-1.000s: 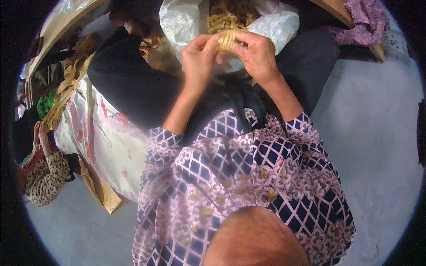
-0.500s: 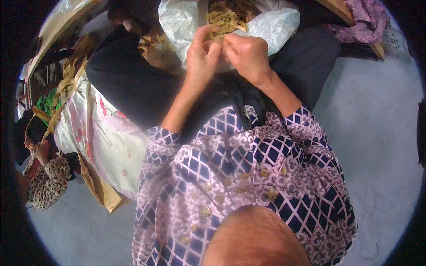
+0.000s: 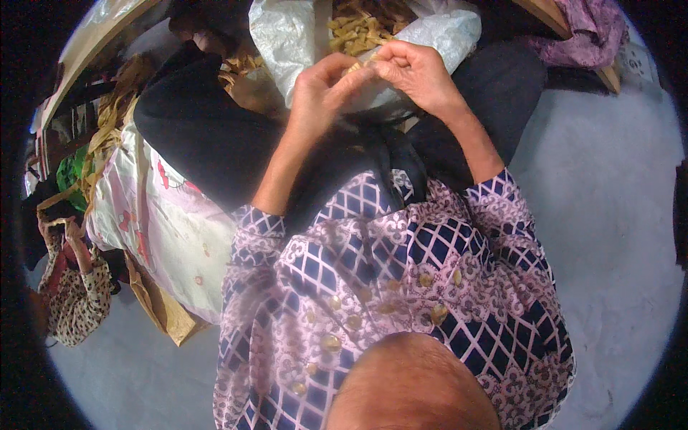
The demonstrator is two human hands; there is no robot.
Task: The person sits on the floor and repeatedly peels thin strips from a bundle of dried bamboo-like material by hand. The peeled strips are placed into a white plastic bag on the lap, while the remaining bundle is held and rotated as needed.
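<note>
Both my hands meet over the near edge of a white plastic sack (image 3: 283, 36) between my knees. A small tan folded strip (image 3: 354, 69) is pinched between their fingertips. My left hand (image 3: 319, 92) is closed, with thumb and forefinger on the strip's left side. My right hand (image 3: 424, 77) is also closed, pinching the other side; its lower fingers are curled and partly hidden. Inside the sack lies a heap of short tan folded pieces (image 3: 358, 32), just beyond my fingers. The held strip is too small to make out in full.
Long tan strips (image 3: 107, 140) lie at left beside a white cloth (image 3: 188, 233) with red prints. A co-worker in a spotted sleeve (image 3: 82, 304) holds a tan strip at far left. Cardboard (image 3: 172, 319) lies below the cloth. Purple cloth (image 3: 584, 36) hangs by a wooden leg at upper right.
My right hand has moved slightly right and up, and its wrist has turned. My left hand has come slightly down and left. The co-worker's hands have risen with a strip.
</note>
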